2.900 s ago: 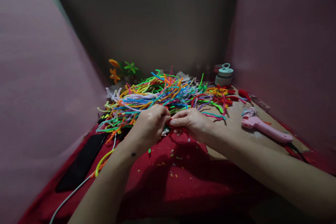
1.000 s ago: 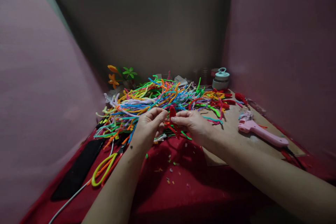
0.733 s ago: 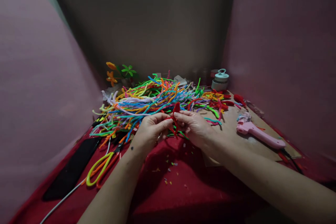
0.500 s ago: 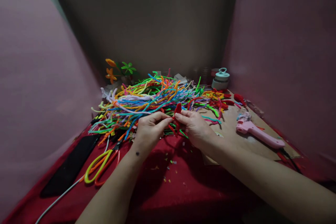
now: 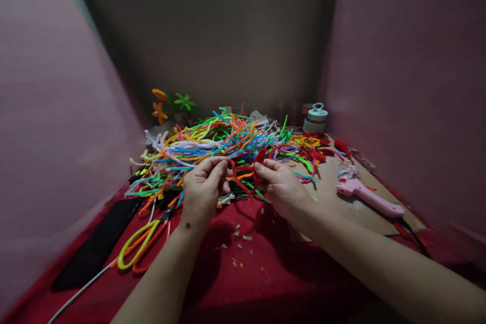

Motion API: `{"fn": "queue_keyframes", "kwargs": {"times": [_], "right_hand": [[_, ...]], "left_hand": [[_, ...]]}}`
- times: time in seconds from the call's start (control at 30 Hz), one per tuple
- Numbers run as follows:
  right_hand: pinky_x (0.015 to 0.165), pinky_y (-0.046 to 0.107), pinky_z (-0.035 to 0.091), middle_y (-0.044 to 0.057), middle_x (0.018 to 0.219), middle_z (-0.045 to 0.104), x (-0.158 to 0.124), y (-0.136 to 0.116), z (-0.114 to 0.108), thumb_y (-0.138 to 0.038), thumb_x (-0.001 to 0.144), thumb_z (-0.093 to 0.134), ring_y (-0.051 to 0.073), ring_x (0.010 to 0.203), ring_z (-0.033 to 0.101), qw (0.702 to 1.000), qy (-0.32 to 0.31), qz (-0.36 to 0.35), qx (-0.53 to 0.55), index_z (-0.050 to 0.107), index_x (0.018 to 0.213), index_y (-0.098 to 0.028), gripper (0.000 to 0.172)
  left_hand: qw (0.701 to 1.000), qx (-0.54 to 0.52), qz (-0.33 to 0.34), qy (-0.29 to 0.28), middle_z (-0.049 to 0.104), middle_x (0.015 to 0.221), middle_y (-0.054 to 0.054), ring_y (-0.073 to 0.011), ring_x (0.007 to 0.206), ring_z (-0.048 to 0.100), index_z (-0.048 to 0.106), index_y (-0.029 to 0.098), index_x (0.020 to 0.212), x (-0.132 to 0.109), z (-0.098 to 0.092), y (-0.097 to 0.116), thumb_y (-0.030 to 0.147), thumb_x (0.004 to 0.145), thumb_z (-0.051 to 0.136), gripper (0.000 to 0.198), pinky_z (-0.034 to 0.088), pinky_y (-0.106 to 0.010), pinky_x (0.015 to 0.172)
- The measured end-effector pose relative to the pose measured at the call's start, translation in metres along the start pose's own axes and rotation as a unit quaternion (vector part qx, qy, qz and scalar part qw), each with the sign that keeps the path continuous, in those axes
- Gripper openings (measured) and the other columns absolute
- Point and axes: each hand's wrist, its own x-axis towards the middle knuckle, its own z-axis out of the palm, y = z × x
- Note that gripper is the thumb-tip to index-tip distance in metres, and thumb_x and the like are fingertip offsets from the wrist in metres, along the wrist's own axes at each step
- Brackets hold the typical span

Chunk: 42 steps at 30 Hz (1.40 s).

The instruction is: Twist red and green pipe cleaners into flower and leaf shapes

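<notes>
Between my hands, in front of the pile, is a red fuzzy pipe cleaner (image 5: 238,180). My left hand (image 5: 205,182) pinches its thin end between thumb and fingertips. The thumb and fingers of my right hand (image 5: 283,182) are closed on a red looped, petal-like part (image 5: 260,155) of it, whose tip sticks up above the thumb. A thin red strand hangs in a bend between the hands. Right behind them lies a large tangled pile of coloured pipe cleaners (image 5: 212,149).
Scissors (image 5: 125,258) with yellow and red-orange handles lie left, beside a black flat object (image 5: 94,245) and a white cable (image 5: 81,291). At right, a pink glue gun (image 5: 374,201) rests on a brown board (image 5: 326,212). A lidded jar (image 5: 316,120) and orange flowers (image 5: 158,111) stand behind.
My left hand has moved left, away from my right hand, and the red strand now shows between them. My right hand keeps its hold. The view has shifted slightly.
</notes>
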Motion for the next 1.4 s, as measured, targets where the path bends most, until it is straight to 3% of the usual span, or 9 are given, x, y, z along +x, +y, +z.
{"fn": "queue_keyframes", "kwargs": {"times": [0.13, 0.27, 0.5, 0.67, 0.83, 0.9, 1.07, 1.27, 1.4], "right_hand": [[0.052, 0.021, 0.033, -0.004, 0.059, 0.053, 0.0, 0.0, 0.002, -0.028, 0.056, 0.074, 0.006, 0.051, 0.044, 0.999, 0.02, -0.005, 0.05, 0.057, 0.066, -0.014, 0.024], [0.054, 0.023, 0.035, -0.003, 0.059, 0.053, -0.002, 0.004, 0.001, -0.032, 0.057, 0.072, 0.008, 0.053, 0.045, 0.999, 0.015, -0.019, 0.026, 0.055, 0.065, -0.015, 0.026], [0.049, 0.022, 0.03, -0.005, 0.055, 0.043, -0.004, 0.009, -0.003, -0.032, 0.063, 0.066, 0.007, 0.05, 0.039, 0.997, 0.031, -0.031, -0.064, 0.046, 0.06, -0.017, 0.025], [0.049, 0.023, 0.028, -0.005, 0.055, 0.043, -0.002, 0.007, -0.006, -0.036, 0.065, 0.065, 0.008, 0.05, 0.035, 0.994, 0.03, -0.044, -0.095, 0.048, 0.06, -0.017, 0.026], [0.051, 0.023, 0.027, -0.004, 0.056, 0.046, -0.004, 0.003, -0.008, -0.035, 0.067, 0.064, 0.007, 0.051, 0.036, 0.994, -0.003, -0.042, -0.099, 0.051, 0.063, -0.015, 0.023], [0.051, 0.023, 0.026, -0.005, 0.053, 0.045, -0.006, 0.002, -0.007, -0.034, 0.066, 0.064, 0.007, 0.049, 0.035, 0.993, -0.021, -0.021, -0.115, 0.051, 0.058, -0.015, 0.024], [0.05, 0.024, 0.025, -0.004, 0.048, 0.045, -0.014, 0.001, -0.004, -0.03, 0.065, 0.064, 0.007, 0.047, 0.035, 0.98, -0.069, 0.009, -0.185, 0.052, 0.052, -0.014, 0.023], [0.048, 0.023, 0.024, -0.005, 0.048, 0.043, -0.017, 0.002, -0.003, -0.029, 0.064, 0.063, 0.006, 0.046, 0.033, 0.975, -0.069, 0.031, -0.208, 0.052, 0.052, -0.014, 0.021], [0.045, 0.023, 0.021, -0.006, 0.046, 0.041, -0.016, 0.005, -0.003, -0.029, 0.063, 0.063, 0.006, 0.044, 0.03, 0.97, -0.03, 0.014, -0.239, 0.051, 0.051, -0.015, 0.022]], "left_hand": [[0.974, -0.115, -0.132, -0.14, 0.06, 0.063, 0.001, -0.0064, 0.051, 0.049, 0.065, 0.013, 0.079, -0.004, 0.013, 0.006, 0.03, 0.066, 0.068, 0.021, 0.035, -0.017, 0.046], [0.957, -0.152, -0.176, -0.172, 0.05, 0.048, 0.004, -0.0032, 0.04, 0.037, 0.064, 0.011, 0.074, -0.011, 0.027, 0.01, 0.033, 0.068, 0.067, 0.023, 0.028, -0.016, 0.039], [0.836, -0.298, -0.352, -0.298, 0.042, 0.052, 0.008, -0.0004, 0.034, 0.024, 0.05, 0.017, 0.075, -0.011, 0.024, 0.008, 0.03, 0.066, 0.069, 0.025, 0.019, -0.012, 0.031], [0.896, -0.152, -0.29, -0.301, 0.043, 0.049, 0.007, -0.0017, 0.034, 0.03, 0.048, 0.015, 0.068, -0.006, 0.011, 0.004, 0.031, 0.066, 0.066, 0.024, 0.021, -0.013, 0.031], [0.973, -0.041, -0.184, -0.136, 0.042, 0.045, 0.008, -0.0022, 0.034, 0.032, 0.055, 0.014, 0.076, 0.009, -0.008, 0.003, 0.03, 0.066, 0.066, 0.021, 0.02, -0.014, 0.033], [0.975, -0.09, -0.167, -0.117, 0.046, 0.051, 0.007, -0.0014, 0.036, 0.033, 0.057, 0.015, 0.081, 0.012, -0.011, 0.002, 0.03, 0.067, 0.067, 0.023, 0.021, -0.014, 0.035], [0.956, -0.124, -0.181, -0.194, 0.059, 0.066, 0.002, -0.0024, 0.041, 0.039, 0.062, 0.016, 0.086, 0.007, -0.007, 0.003, 0.031, 0.066, 0.069, 0.027, 0.026, -0.016, 0.039], [0.957, 0.002, -0.159, -0.242, 0.04, 0.043, 0.006, -0.0051, 0.037, 0.031, 0.053, 0.015, 0.064, 0.004, -0.006, 0.011, 0.035, 0.07, 0.062, 0.023, 0.02, -0.019, 0.038], [0.972, 0.143, -0.025, -0.187, 0.042, 0.049, 0.005, -0.0076, 0.046, 0.035, 0.047, 0.017, 0.057, -0.002, 0.0, 0.014, 0.03, 0.073, 0.055, 0.022, 0.026, -0.021, 0.045]]}}
